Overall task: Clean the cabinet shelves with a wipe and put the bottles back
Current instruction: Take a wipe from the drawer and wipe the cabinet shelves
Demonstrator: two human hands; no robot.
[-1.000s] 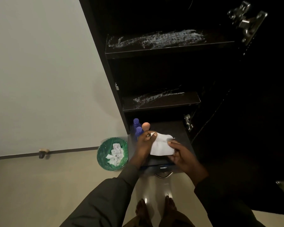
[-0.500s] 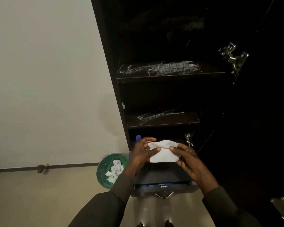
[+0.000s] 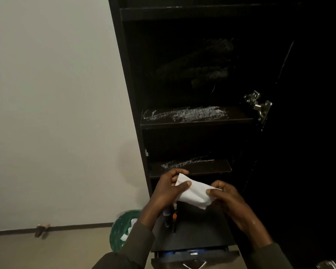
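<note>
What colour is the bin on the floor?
Green: the bin shows best in the head view.

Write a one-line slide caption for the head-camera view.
Both hands, left and right, hold a white wipe before dark cabinet shelves streaked with white residue.

To my left a plain pale wall point(image 3: 52, 105) fills most of the view, dimly lit and greyish. Along its foot runs a dark skirting strip point(image 3: 76, 228), and a small doorstop point(image 3: 42, 229) sticks out from it, blurred. Below the wall lies a light beige floor point(image 3: 47, 251). On the floor, near the right end of the wall, stands a round green bin point(image 3: 122, 230) with crumpled white scraps inside. Further right of the wall everything is very dark; a metal hinge point(image 3: 258, 104) glints there, catching the little light.
</note>
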